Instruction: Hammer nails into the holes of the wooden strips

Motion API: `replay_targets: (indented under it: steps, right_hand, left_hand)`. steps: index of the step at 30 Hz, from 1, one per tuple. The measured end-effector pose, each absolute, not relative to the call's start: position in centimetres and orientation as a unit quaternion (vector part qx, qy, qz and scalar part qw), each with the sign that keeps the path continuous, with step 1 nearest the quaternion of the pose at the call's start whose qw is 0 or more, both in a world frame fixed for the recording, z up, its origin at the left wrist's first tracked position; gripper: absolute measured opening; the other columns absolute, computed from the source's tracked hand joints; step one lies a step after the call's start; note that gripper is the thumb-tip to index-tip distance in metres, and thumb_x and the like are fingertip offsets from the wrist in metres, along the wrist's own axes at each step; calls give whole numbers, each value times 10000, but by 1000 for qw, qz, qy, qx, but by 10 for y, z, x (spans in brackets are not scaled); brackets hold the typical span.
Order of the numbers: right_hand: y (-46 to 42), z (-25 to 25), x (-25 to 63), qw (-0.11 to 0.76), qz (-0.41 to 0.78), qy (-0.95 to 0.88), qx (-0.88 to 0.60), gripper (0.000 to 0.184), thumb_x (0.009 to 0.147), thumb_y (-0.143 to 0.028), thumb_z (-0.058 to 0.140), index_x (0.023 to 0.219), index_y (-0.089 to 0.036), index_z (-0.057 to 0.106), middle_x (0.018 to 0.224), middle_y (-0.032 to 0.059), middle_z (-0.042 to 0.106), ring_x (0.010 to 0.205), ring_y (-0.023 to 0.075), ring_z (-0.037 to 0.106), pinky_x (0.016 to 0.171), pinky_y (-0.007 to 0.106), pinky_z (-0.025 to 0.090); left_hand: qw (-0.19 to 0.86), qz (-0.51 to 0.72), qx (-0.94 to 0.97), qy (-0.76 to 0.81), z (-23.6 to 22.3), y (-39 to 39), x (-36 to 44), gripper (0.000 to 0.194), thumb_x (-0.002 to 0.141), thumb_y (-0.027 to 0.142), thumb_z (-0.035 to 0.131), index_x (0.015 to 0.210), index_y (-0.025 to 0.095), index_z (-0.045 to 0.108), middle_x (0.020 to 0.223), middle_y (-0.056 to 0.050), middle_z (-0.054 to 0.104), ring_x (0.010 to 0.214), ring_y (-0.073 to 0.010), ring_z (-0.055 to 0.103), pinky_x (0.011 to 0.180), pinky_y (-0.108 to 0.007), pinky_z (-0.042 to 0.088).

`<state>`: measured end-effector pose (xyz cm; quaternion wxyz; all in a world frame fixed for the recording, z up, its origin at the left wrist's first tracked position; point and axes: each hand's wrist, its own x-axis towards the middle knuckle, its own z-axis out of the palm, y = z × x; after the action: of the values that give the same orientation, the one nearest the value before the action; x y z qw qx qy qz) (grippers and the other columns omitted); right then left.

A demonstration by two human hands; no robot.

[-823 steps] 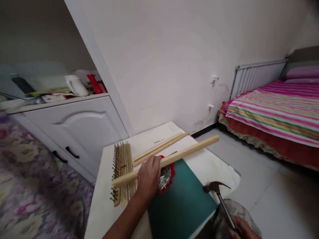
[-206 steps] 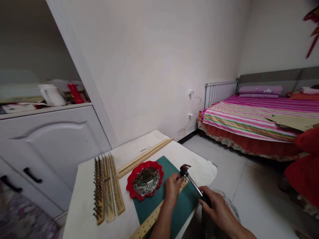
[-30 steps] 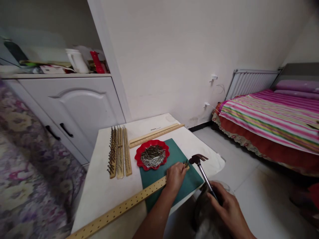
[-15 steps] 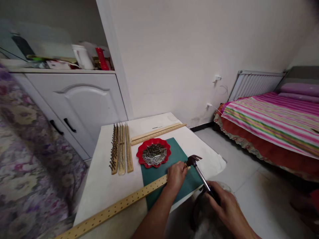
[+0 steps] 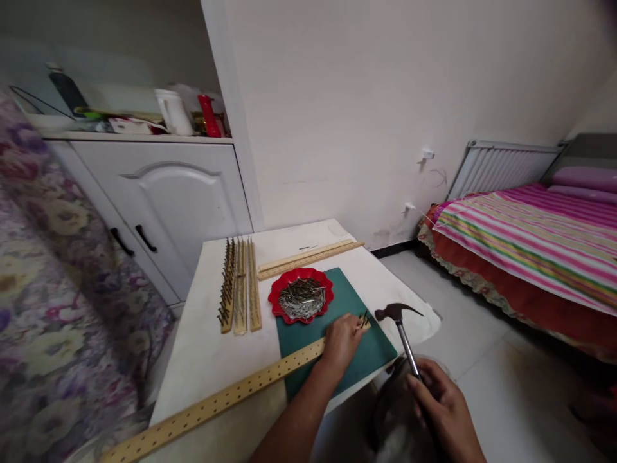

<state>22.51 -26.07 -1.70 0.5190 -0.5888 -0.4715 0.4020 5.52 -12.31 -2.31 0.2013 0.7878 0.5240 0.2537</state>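
1. The long yellow wooden strip with holes is gripped by the left hand, fingers curled shut close to the thin dark nails at its end.
2. The dark-headed metal hammer is held up near them by the closed right hand.
3. The flat green mat and round, wavy red dish of nails are set on the white bench.

**Pale wall between cabinet and bed**

At left, beside the white arched-panel cabinet, a floral curtain. At right, a white ribbed radiator near the bed, under a striped bedspread. Below, a black baseboard and light floor tiles, all in soft, dim light.
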Motion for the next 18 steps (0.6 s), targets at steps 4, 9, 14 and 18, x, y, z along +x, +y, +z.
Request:
replay_targets:
  steps: [4,9,14,18]
  right_hand:
    - [-260,-46,227,562,452,-378,-580,358,722,-475,689,947,-220,578,610,-54,626,370,89,482,317,193,398]
    - [-258,-58,228,576,488,-326,-570,424,639,-457,763,958,-237,590,587,-48,665,370,114,522,314,207,418]
    - [-258,-54,225,576,509,-320,-553,419,623,-439,781,936,-236,591,592,-47,671,377,114,523,326,211,423]
    - [-258,-54,224,566,511,-319,-563,455,617,-471,777,952,-226,591,585,-44,675,360,109,522,333,211,410]
  left_hand:
    - [238,300,783,490,-20,-135,37,165,814,173,546,937,197,652,876,-28,653,798,-149,586,712,-239,417]
    - [195,340,772,500,-1,-130,-4,130,826,200,516,863,196,640,841,-16,630,752,-131,576,678,-221,411]
    - [70,218,756,614,29,-78,-54,167,829,168,470,858,192,633,909,-36,643,845,-155,580,731,-240,396]
    - [65,160,749,640,31,-39,-67,174,805,171,491,817,189,664,899,-56,670,880,-193,594,715,-255,382]
